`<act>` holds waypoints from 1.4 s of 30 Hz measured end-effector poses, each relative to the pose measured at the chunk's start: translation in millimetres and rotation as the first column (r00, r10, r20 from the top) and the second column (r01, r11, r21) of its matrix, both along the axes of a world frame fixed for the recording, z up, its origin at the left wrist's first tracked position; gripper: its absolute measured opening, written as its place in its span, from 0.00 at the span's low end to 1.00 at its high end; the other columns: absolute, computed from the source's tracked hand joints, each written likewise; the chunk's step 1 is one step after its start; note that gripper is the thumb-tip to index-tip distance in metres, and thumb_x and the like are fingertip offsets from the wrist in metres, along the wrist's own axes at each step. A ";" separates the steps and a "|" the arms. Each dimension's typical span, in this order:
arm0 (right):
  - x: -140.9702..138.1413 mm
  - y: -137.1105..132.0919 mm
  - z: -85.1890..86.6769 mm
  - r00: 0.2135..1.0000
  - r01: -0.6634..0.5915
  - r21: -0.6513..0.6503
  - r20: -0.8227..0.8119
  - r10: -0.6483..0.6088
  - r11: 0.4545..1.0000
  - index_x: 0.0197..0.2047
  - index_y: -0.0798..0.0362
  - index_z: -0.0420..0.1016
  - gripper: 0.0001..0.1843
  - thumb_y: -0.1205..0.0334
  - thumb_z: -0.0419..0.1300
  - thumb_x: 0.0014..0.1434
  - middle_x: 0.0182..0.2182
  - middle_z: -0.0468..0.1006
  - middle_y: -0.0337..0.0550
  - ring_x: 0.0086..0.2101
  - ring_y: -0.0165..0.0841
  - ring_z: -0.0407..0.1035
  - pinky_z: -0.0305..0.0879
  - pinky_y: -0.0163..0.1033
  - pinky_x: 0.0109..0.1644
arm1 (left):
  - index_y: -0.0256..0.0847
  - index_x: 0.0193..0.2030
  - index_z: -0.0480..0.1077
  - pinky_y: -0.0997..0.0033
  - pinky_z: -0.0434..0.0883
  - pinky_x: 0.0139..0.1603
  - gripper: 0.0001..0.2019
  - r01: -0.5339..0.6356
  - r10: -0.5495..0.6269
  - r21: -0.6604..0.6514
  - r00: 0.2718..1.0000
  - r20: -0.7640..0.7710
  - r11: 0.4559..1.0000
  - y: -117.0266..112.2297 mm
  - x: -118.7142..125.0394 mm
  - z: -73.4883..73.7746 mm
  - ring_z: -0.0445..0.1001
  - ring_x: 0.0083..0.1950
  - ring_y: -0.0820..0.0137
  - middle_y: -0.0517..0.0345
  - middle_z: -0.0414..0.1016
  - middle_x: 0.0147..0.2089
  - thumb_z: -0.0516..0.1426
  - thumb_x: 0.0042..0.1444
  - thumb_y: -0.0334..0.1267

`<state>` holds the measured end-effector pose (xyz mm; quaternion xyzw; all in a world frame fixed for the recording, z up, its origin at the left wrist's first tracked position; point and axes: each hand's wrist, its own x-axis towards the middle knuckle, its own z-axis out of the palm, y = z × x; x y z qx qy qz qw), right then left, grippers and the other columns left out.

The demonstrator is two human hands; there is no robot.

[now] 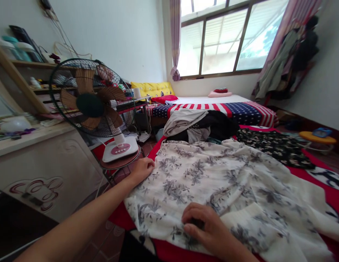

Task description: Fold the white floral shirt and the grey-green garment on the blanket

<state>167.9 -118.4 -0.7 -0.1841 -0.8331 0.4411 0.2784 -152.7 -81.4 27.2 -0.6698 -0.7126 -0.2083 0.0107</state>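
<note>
A white floral garment (185, 174) with grey flowers lies spread over the red patterned cloth in front of me, its right part rumpled and folded over itself. My left hand (142, 170) is at the garment's left edge, fingers curled together on the fabric. Low in the middle, my right hand (206, 227) rests over the near part of the garment, thumb and bent fingers apart with a gap between them. Beyond the far edge is a heap of grey and black clothes (196, 125). To the right of it lies a black floral cloth (270, 145).
A fan (93, 102) stands on a round stool (121, 163) at left, beside a pale cabinet (54, 160). Behind the clothes is a bed with a stars-and-stripes cover (245, 112). A small yellow stool (311, 137) stands at right, below hanging clothes (284, 58).
</note>
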 end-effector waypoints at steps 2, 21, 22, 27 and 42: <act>0.2 -0.8 0.5 1.000 0.004 0.002 -0.004 -0.004 1.000 0.34 0.53 0.77 0.05 0.61 0.62 0.58 0.32 0.76 0.40 0.34 0.29 0.70 0.61 0.33 0.39 | 0.40 0.33 0.76 0.70 0.68 0.43 0.11 -0.056 0.064 0.102 0.995 -0.075 0.993 -5.8 -9.4 -1.2 0.74 0.39 0.66 0.53 0.77 0.36 0.52 0.53 0.31; 39.6 -11.5 11.2 0.934 0.330 0.094 -0.178 -0.310 0.939 0.43 0.52 0.78 0.13 0.53 0.63 0.58 0.43 0.78 0.44 0.43 0.31 0.73 0.66 0.34 0.52 | 0.45 0.68 0.57 0.46 0.47 0.69 0.30 0.425 -0.452 -0.216 0.887 -0.094 0.879 112.1 185.9 -33.9 0.50 0.72 0.54 0.49 0.51 0.72 0.44 0.63 0.54; 59.7 -10.3 16.8 0.878 0.461 0.101 -0.197 -0.437 0.882 0.44 0.51 0.78 0.13 0.55 0.62 0.58 0.44 0.78 0.44 0.45 0.33 0.72 0.65 0.36 0.53 | 0.46 0.69 0.56 0.45 0.47 0.68 0.30 0.385 -0.413 -0.194 0.902 -0.129 0.902 116.7 189.3 -37.4 0.50 0.72 0.53 0.48 0.51 0.72 0.44 0.63 0.54; 190.1 19.2 21.1 0.122 0.992 0.066 -0.198 -0.973 0.111 0.56 0.53 0.67 0.24 0.52 0.58 0.58 0.55 0.69 0.54 0.53 0.42 0.65 0.66 0.47 0.53 | 0.44 0.67 0.60 0.47 0.49 0.67 0.28 0.342 -0.347 -0.058 0.919 -0.188 0.938 117.3 192.0 -44.3 0.54 0.70 0.53 0.46 0.57 0.70 0.43 0.64 0.52; 284.6 56.0 72.8 0.420 0.893 -0.270 0.217 -0.881 0.360 0.48 0.55 0.75 0.28 0.52 0.67 0.43 0.33 0.80 0.45 0.23 0.27 0.67 0.57 0.31 0.23 | 0.47 0.67 0.60 0.51 0.49 0.66 0.31 0.357 -0.359 -0.042 0.916 -0.178 0.933 111.4 193.7 -41.2 0.55 0.69 0.53 0.45 0.57 0.69 0.44 0.62 0.59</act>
